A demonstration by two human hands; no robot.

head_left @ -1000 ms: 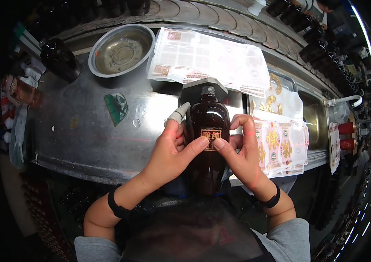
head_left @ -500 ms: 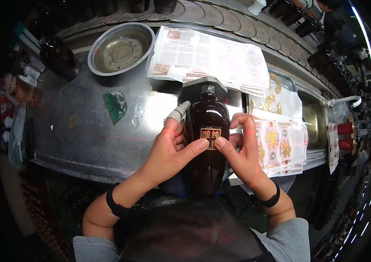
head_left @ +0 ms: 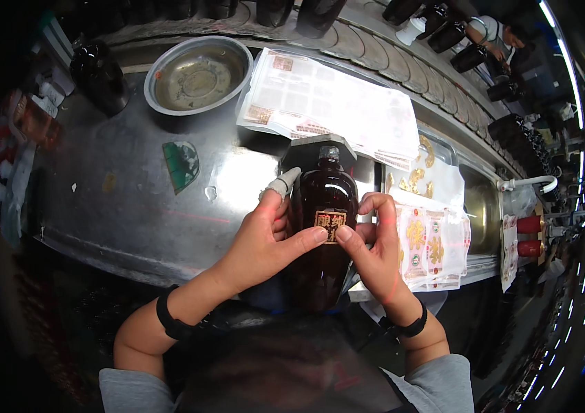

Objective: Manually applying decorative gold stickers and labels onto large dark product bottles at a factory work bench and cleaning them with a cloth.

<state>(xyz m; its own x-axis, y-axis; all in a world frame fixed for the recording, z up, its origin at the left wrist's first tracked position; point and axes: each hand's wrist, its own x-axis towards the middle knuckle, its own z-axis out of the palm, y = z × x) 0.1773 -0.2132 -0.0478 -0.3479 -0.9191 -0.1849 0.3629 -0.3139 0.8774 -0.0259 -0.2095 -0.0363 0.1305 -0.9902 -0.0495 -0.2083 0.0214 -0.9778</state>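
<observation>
bottle (head_left: 325, 193) looked smooth and glossy, like glass or glazed ware | its label (head_left: 331, 226) shone metallic | table (head_left: 113, 199) was smooth, reflective metal | basin (head_left: 168, 77) was metal, shiny-rimmed | sheets (head_left: 337, 103) looked papery, with glare | conveyor plates (head_left: 378, 58) were dull metal | sleeve (head_left: 137, 391) was matt cloth | finger wrap (head_left: 281, 184) looked matt, rough

Left hand (head_left: 272, 234), right hand (head_left: 375, 251), both curled, thumbs (head_left: 311, 239) (nearly meeting)

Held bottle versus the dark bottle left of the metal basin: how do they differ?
The held bottle shows a gold-edged label; the left bottle shows no label. The left hand and right hand touch the held bottle; no hand touches the left bottle. Both are dark and glossy.
</observation>
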